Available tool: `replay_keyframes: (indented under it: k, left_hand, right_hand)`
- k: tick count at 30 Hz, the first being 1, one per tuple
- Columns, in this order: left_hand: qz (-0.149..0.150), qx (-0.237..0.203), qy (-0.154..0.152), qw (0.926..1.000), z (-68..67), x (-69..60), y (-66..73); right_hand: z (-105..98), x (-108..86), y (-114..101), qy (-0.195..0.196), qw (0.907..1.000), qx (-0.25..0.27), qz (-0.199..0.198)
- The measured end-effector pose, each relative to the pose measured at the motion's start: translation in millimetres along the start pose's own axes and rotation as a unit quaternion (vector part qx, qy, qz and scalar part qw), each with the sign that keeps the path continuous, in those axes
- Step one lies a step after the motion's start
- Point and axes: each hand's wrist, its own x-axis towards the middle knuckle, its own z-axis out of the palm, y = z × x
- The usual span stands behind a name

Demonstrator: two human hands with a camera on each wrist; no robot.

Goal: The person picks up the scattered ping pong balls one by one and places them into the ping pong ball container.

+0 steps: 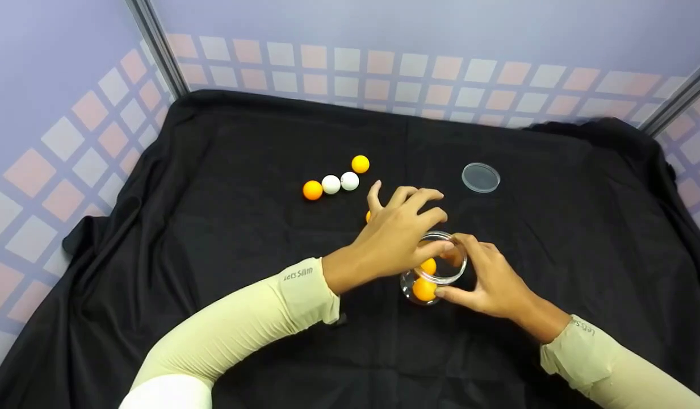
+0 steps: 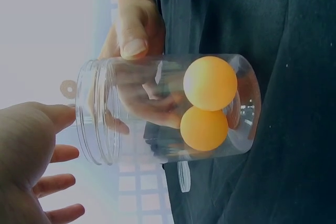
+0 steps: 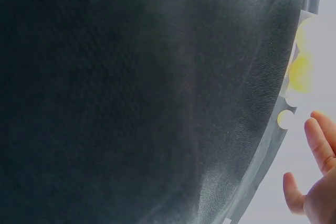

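A clear screw-neck jar (image 1: 449, 280) holds two orange ping-pong balls, a lower one (image 1: 424, 289) and another (image 1: 428, 266) touching it. My right hand (image 1: 494, 284) grips the jar's side, thumb on the near wall and fingers round the far one. Above the mouth is my left hand (image 1: 399, 236), fingers spread and holding nothing, its thumb over the rim. In the left wrist view, the left thumb tip is beside the jar's threaded neck (image 2: 100, 114); whether it touches cannot be told. Part of another orange ball (image 1: 368, 216) peeks out behind the left hand.
Two white balls (image 1: 331, 184) lie in a row with an orange ball (image 1: 313, 190) on the black cloth (image 1: 259, 238). Another orange ball (image 1: 360, 164) is just behind them. A clear round lid (image 1: 481, 178) lies flat at the back right. Patterned panels surround the table.
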Motion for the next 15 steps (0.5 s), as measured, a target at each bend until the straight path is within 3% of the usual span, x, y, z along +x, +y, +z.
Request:
replay_keyframes:
  k: [8,15]
  left_hand:
    - [-0.027,-0.005,-0.001,0.9996,1.8,8.9,-11.0]
    - [-0.063,-0.002,-0.002,0.998,7.3,17.8,-30.0]
  right_hand:
    - [0.5,0.1,0.1,0.002,1.0,0.005,-0.007]
    - [0.5,-1.3,0.2,0.001,0.9999,0.011,0.006]
